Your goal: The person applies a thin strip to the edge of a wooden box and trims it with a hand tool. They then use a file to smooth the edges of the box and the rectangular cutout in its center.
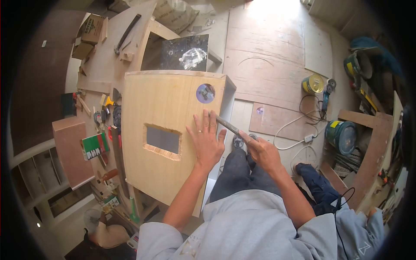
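Observation:
My left hand (207,141) lies flat with its fingers spread on a pale wooden box (169,95), near its right edge. My right hand (262,151) is wrapped round one end of a long, dark grey tool (229,124). The tool's far end reaches the box's right edge beside my left fingertips. To the left of my left hand, a rectangular opening (162,139) with rough edges is cut in the panel. A round hole or disc (205,93) shows near the panel's upper right corner.
Left of the box, a cluttered bench (102,65) holds a hammer (128,32), a green box (95,146) and hand tools. Cans (313,83), a bucket (341,136) and a white cord (284,148) lie on the right. Another person (108,234) is at the lower left.

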Available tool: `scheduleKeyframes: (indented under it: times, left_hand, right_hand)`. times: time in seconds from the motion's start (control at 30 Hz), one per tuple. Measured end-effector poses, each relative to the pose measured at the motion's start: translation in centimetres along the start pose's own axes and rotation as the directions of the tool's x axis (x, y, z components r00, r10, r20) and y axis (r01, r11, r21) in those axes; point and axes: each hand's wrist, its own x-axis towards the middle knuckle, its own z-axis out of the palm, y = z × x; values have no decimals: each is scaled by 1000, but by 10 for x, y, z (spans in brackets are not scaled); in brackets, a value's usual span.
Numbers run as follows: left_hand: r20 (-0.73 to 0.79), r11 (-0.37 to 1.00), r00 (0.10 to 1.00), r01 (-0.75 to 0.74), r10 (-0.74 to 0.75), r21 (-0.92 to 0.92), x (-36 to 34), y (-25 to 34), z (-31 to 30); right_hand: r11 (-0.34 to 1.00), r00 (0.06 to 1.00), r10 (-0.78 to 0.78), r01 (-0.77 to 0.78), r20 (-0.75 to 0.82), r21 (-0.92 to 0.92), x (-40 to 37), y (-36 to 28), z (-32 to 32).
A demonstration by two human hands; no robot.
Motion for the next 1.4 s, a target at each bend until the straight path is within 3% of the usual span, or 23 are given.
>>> scheduleKeyframes:
  times: [0.07, 0.23, 0.33, 0.5, 0.6, 0.7, 0.77, 0.87, 0.97, 1.17, 1.27, 1.4]
  left_hand:
    - [-15, 1000, 1000, -7, 7, -15, -1, -2, 3]
    - [-112, 998, 994, 9, -15, -56, 114, -32, -11]
    - [-124, 997, 992, -5, -4, -78, 131, -39, -18]
    - [-32, 996, 999, -42, 39, -80, 40, -13, -10]
    - [-3, 993, 999, -34, 34, -114, 24, -2, -4]
    - [-55, 993, 998, -18, 12, -117, 54, -10, -9]
    - [-109, 994, 994, 6, -18, -109, 95, -25, -10]
    - [-152, 994, 987, 42, -57, -99, 124, -44, -12]
    - [-109, 994, 993, 40, -51, -100, 116, -41, -12]
    - [-19, 987, 1000, -1, -2, -163, 61, -3, -7]
    - [-99, 995, 994, 37, -46, -89, 93, -23, -11]
    - [-161, 995, 984, 68, -79, -69, 128, -53, -17]
  right_hand:
    - [1000, 1000, -14, 14, -16, -8, 14, 3, -2]
    - [994, 985, -100, 93, -143, -53, 122, -2, -9]
    - [988, 965, -154, 144, -212, -64, 148, -4, -5]
    - [994, 995, -86, 83, -48, -68, 58, 14, -13]
    - [995, 1000, -22, 23, 14, -99, 38, 8, -37]
    - [986, 997, -81, 82, 8, -149, 88, 14, -47]
    - [967, 968, -234, 222, -96, -122, 144, 23, -36]
    - [939, 940, -321, 302, -112, -164, 194, 11, -40]
    - [951, 971, -240, 237, 11, -201, 177, 1, -62]
    - [968, 983, -154, 170, 97, -185, 109, 28, -70]
    - [963, 966, -257, 254, -18, -89, 158, 14, -64]
    - [936, 949, -314, 309, -4, -171, 212, 1, -61]
